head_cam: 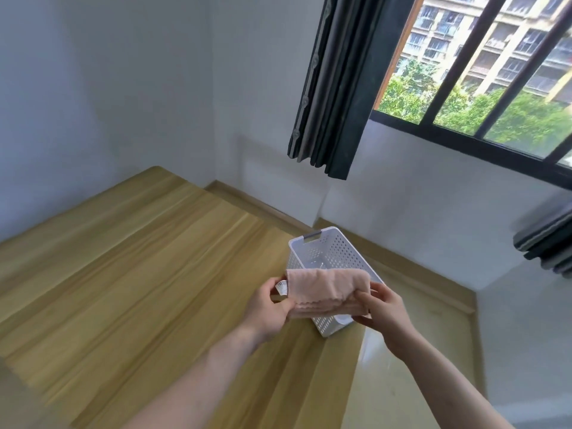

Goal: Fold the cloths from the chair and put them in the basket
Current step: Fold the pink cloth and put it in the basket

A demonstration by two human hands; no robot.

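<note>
A folded pink cloth (328, 292) with a white label at its left end is held between both hands, right over the near end of a white perforated basket (332, 247). My left hand (268, 308) grips the cloth's left end. My right hand (385, 314) pinches its right end. The basket stands at the right edge of a wooden table (139, 274); what I can see of its inside is bare. No chair is in view.
Grey walls meet in a corner behind the table. A dark curtain (334, 88) hangs beside a barred window (495, 72). A second dark curtain bundle (548, 239) is at the right. Pale floor (427, 351) lies right of the table.
</note>
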